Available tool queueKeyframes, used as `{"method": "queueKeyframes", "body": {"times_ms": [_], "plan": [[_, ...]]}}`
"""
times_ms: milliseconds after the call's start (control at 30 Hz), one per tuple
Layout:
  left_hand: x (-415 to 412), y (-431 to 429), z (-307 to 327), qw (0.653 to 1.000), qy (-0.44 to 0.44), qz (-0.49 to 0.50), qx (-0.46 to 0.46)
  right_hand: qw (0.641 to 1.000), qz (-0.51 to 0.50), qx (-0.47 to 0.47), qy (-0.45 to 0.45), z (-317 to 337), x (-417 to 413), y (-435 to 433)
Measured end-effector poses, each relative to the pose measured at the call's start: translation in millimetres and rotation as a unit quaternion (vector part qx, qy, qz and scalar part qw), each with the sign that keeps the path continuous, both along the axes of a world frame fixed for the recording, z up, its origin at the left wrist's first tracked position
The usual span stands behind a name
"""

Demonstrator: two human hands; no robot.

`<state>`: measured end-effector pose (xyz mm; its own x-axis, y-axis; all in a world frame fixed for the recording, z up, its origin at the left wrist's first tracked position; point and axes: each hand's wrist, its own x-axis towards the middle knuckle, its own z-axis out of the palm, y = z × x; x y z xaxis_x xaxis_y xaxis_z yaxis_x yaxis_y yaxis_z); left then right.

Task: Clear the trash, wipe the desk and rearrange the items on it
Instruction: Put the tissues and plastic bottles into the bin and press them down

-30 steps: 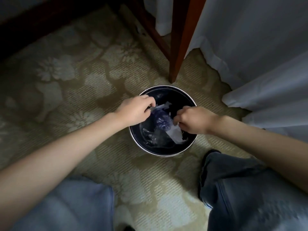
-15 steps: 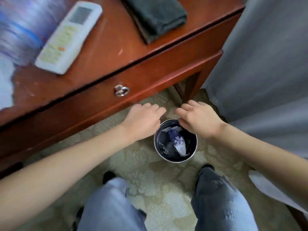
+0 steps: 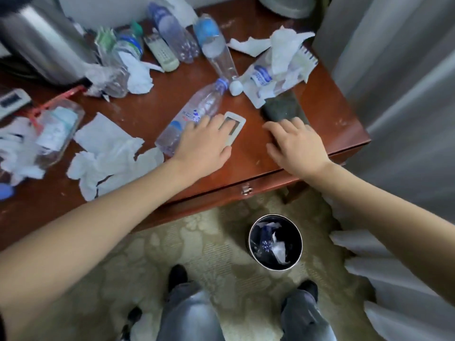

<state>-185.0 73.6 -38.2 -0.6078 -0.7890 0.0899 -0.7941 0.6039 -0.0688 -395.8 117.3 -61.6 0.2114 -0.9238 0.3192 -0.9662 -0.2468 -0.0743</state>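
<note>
The red-brown wooden desk (image 3: 246, 166) is littered with empty plastic bottles, crumpled tissues and wrappers. My left hand (image 3: 202, 141) hovers with relaxed fingers over a white remote control (image 3: 235, 125), beside a lying clear bottle (image 3: 194, 114). My right hand (image 3: 295, 146) is spread flat near the desk's front right, its fingertips at a folded dark cloth (image 3: 283, 105). Neither hand holds anything. On the carpet below stands a round dark trash bin (image 3: 294, 252) with scraps inside.
A metal kettle (image 3: 41, 40) stands at the back left. More bottles (image 3: 216, 45), a second remote (image 3: 161, 52), tissue heaps (image 3: 108, 153) and a clear pouch (image 3: 54, 129) cover the desk. White curtains (image 3: 394, 94) hang on the right. My legs and shoes are below.
I have straightened up from the bin. Both hands have let go of the trash there and risen to the desk top, left over the white remote, right by the dark cloth.
</note>
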Motion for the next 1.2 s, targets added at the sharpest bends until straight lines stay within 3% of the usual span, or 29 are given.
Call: {"method": "queueKeyframes", "body": {"times_ms": [133,300,500,600,700,833,1000,1133,1200], "plan": [[14,-49,12,0.997,-0.017,0.074,0.029,0.998,-0.024,0.035,-0.036,13,2,-61],[24,-91,8,0.976,-0.031,0.125,0.174,0.988,-0.098,0.113,-0.033,31,-11,-134],[46,-110,2,0.943,0.098,0.164,0.274,0.937,-0.167,0.291,-0.091,18,-15,-178],[60,-126,16,0.937,0.172,0.125,0.276,0.933,-0.136,0.330,-0.038,0,-15,-180],[55,-148,33,0.951,0.143,0.032,0.273,0.931,-0.115,0.347,0.010,-2,-22,-175],[27,-180,33,0.963,0.055,-0.074,0.255,0.951,-0.100,0.292,0.024,0,-37,-163],[-2,-196,21,0.961,-0.072,-0.183,0.194,0.966,-0.065,0.192,-0.160,5,-50,-151],[-20,-205,18,0.946,-0.166,-0.237,0.147,0.928,-0.122,0.088,-0.341,33,-55,-139],[-33,-207,17,0.938,-0.206,-0.234,0.149,0.915,-0.161,0.036,-0.369,47,-58,-135]]}}
